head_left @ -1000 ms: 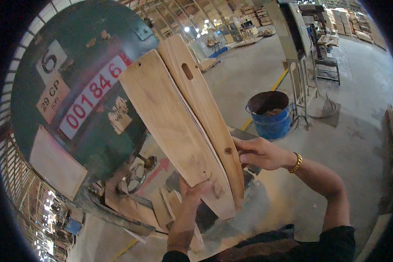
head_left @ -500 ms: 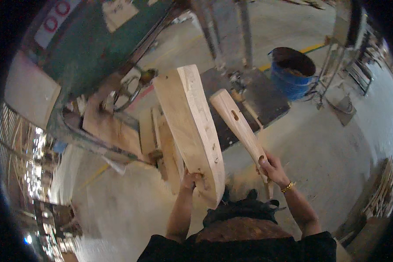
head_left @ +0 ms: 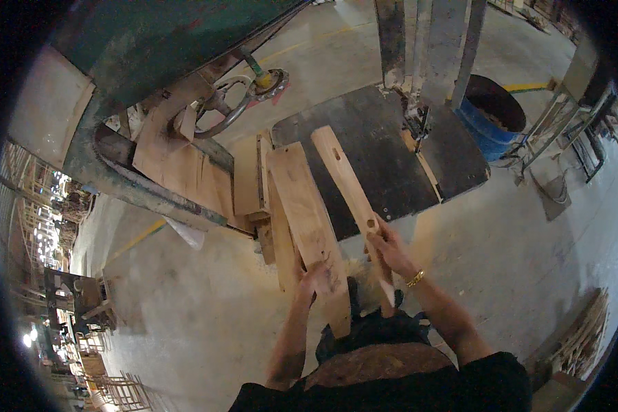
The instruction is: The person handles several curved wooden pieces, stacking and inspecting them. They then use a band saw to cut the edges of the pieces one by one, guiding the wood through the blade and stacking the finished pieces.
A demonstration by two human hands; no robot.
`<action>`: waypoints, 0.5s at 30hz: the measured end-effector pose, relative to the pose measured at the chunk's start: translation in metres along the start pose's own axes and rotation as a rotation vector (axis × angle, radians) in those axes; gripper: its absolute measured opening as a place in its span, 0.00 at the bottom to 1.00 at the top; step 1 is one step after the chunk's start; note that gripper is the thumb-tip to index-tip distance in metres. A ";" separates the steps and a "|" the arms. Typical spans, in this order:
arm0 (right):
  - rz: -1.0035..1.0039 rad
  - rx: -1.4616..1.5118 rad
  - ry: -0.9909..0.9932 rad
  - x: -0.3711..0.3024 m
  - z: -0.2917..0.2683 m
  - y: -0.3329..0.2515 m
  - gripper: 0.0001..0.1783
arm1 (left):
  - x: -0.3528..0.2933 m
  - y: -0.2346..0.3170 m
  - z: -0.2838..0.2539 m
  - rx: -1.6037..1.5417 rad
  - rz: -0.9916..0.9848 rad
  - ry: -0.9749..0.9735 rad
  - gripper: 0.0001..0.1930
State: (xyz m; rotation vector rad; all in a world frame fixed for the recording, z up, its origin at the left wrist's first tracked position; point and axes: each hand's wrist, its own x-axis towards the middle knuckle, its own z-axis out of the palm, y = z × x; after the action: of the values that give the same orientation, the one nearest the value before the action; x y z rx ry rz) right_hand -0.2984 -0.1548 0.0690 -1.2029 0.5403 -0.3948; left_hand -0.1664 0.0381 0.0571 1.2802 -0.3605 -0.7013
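My left hand (head_left: pixel 311 280) is closed around the near part of a wide, pale wooden board (head_left: pixel 299 202), which shows its broad face. To its right, my right hand (head_left: pixel 389 248) grips a narrower wooden bar (head_left: pixel 349 184) with a slot near its far end and a hole by my fingers. Both pieces point away from me, side by side and slightly apart. The bar's far part is over the dark saw table (head_left: pixel 384 147), and the board's far end is by the table's left edge. Part of each hand's fingers is hidden behind the wood.
The upright blade area (head_left: pixel 417 123) of the machine rises at the table's right. A handwheel (head_left: pixel 223 106) and wooden pieces (head_left: pixel 178 161) sit at the left, beside a wooden fence (head_left: pixel 253 185). A blue bin (head_left: pixel 481 137) stands behind right; wood strips (head_left: pixel 587 336) lie lower right.
The board has tipped so that its side edge no longer shows, and its far end is lower in view. The bar has swung left, nearer the board. My view has shifted, showing more saw table.
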 end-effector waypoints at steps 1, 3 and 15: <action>-0.097 -0.016 0.004 -0.003 0.012 -0.001 0.33 | 0.004 0.004 0.001 -0.006 0.007 -0.025 0.35; -0.107 0.063 -0.005 -0.007 0.014 0.000 0.33 | 0.013 0.016 0.022 -0.082 -0.021 -0.109 0.37; -0.220 0.055 0.190 0.007 0.027 0.000 0.32 | 0.042 0.006 0.047 -0.068 -0.117 -0.145 0.35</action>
State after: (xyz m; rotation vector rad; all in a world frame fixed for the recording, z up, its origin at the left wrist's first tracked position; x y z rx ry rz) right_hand -0.2770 -0.1378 0.0744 -1.1815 0.5577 -0.7125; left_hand -0.1620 -0.0234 0.0703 1.1955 -0.3789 -0.9013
